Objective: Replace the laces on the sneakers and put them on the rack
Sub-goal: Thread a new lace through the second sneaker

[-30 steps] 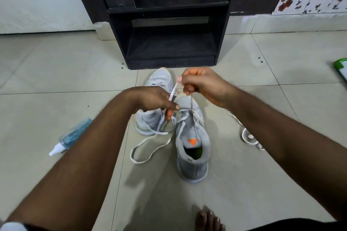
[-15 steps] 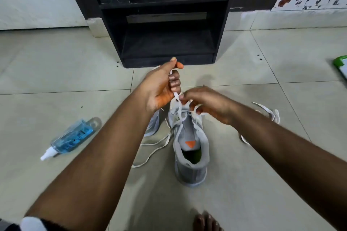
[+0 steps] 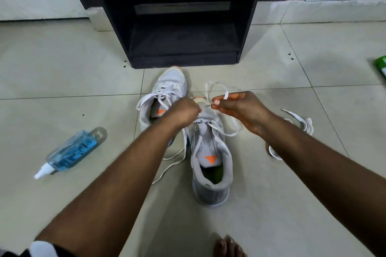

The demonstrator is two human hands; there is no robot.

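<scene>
Lacing is the step now. Both hands, left hand (image 3: 183,111) and right hand (image 3: 240,108), pinch the white flat lace (image 3: 217,87) over the grey sneaker (image 3: 211,165) mid-frame on the floor. Next, poke the tip through an eyelet.

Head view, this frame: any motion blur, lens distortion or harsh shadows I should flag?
Head view: left hand slightly motion-blurred; wide-angle bending curves the floor tile lines; lighting soft, faint shadows beside the near sneaker; rack interior dark.
</scene>
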